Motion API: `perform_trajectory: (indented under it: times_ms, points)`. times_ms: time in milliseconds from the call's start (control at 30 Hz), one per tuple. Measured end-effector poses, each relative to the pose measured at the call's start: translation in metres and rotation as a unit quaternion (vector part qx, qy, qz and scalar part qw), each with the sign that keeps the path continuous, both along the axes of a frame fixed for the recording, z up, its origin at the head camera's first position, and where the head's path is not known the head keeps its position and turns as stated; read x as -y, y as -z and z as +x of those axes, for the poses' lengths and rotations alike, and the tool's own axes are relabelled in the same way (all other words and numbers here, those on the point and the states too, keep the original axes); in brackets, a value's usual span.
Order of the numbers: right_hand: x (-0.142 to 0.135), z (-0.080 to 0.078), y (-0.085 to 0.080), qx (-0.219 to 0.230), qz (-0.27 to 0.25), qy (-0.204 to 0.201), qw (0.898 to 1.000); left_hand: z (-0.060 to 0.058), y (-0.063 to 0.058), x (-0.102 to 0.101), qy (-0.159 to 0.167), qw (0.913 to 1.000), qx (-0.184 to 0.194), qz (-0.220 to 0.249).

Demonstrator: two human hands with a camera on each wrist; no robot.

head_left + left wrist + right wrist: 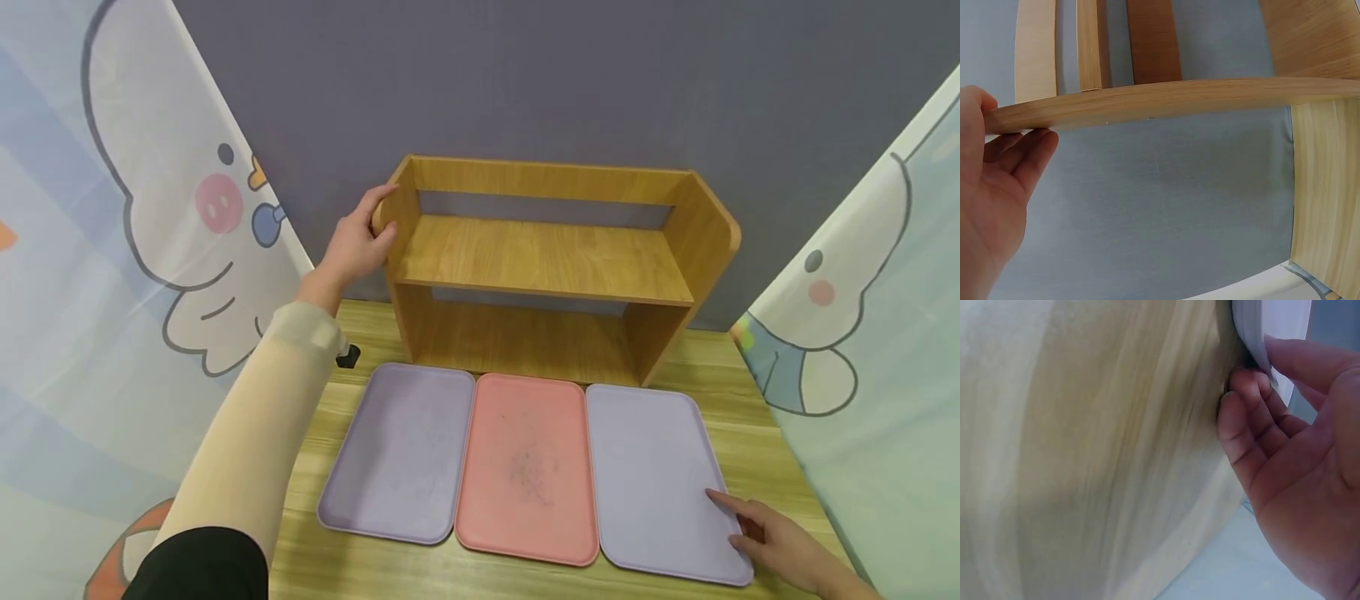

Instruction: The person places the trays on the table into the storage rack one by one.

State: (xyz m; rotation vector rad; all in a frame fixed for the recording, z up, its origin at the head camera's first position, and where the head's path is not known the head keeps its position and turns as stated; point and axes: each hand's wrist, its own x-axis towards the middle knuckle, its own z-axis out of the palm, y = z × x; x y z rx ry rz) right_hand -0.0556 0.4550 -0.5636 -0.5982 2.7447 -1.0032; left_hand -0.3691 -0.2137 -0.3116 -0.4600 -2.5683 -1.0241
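The left hand (360, 242) pinches the front edge of the wooden shelf's left side panel. The head view hides most of the curled fingers; the left wrist view shows them pressed to the panel's outer face, the tip of the thumb lost behind the board. The right hand (783, 546) has its grip at the right edge of the right lavender tray (652, 467). From above only the index finger and thumb are plain, lying over that edge; the right wrist view adds the other fingers, bent outside the rim, with the rim between them and the thumb.

The head view alone shows the full row: purple tray (405, 450), pink tray (528, 458), lavender tray, side by side on the tabletop (742, 417). The two-level wooden shelf (540, 258) stands upright just behind them, before a grey wall (570, 83). Cartoon-printed sheets (907, 433) flank both sides.
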Motion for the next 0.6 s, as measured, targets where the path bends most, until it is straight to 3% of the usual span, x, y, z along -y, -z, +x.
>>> perform_trajectory:
  times_ms: [100,233,367,600]
  points:
    - [-0.0007,-0.0007,0.0001,0.011,-0.035,-0.009,0.999,0.0015,-0.0009,-0.0018,-0.003,1.0000,-0.006,0.004]
    - [-0.0044,-0.0005,-0.0024,0.085,-0.052,0.011,0.995,0.0020,-0.0002,-0.0034,-0.004,1.0000,-0.009,0.002]
    - [-0.0088,-0.0025,-0.0044,0.172,-0.060,0.050,0.982,0.0022,0.0011,-0.0038,-0.005,0.9999,-0.010,0.002]
    - [-0.0044,-0.0058,-0.0046,0.250,-0.102,0.089,0.959,0.0037,0.0029,-0.0016,-0.004,0.9999,-0.009,0.006]
